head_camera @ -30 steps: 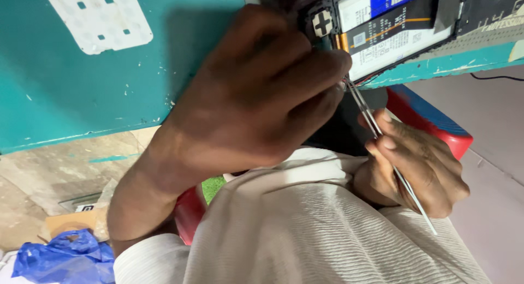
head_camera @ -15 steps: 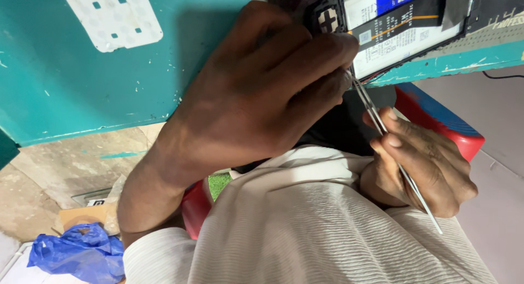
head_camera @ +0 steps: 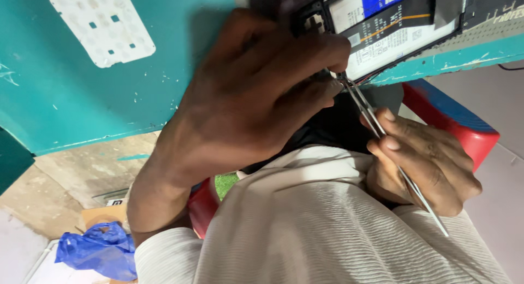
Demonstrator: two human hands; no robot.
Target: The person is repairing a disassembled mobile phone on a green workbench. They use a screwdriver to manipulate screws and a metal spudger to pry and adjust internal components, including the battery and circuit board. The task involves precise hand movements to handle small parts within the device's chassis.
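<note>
The right hand (head_camera: 423,166) pinches a pair of thin silver metal tweezers (head_camera: 382,136) tight between its thumb and fingers, and the tweezer tips meet the edge of the opened black phone with its inner parts showing (head_camera: 382,27), which lies at the edge of the teal painted table (head_camera: 82,98). The left hand (head_camera: 256,93) is curled down with its fingertips pressed on the phone's edge right where the tweezer tips are, holding it in place. A white rubber keypad sheet (head_camera: 101,25) lies on the table well apart, and a crumpled blue plastic bag (head_camera: 98,251) sits down on the floor
</note>
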